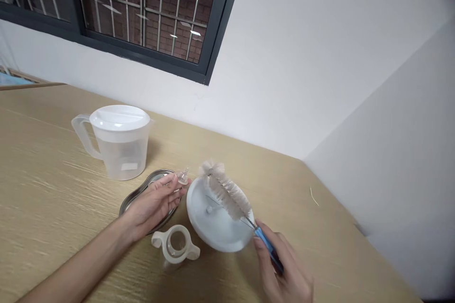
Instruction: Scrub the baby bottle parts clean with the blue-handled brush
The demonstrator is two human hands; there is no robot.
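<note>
Between the thumb and fingers of my left hand [154, 203] is a small clear bottle nipple [183, 177]. That hand is above a kidney-shaped metal tray [130, 201], hiding much of it. My right hand [284, 265] grips the blue handle of a bottle brush [229, 194], whose pale bristles slant up and left over a round white bowl [227, 239]. Whether the bristles touch the bowl cannot be made out. Below my left hand a clear baby bottle [177, 244] with two side handles stands upright, its mouth uncovered.
A translucent lidded pitcher [122, 147] stands at the back left of the wooden table [46, 189]. A thin pale strip [313, 196] lies on the right side. A white wall [270, 66] and a barred window [142, 9] rise behind the table.
</note>
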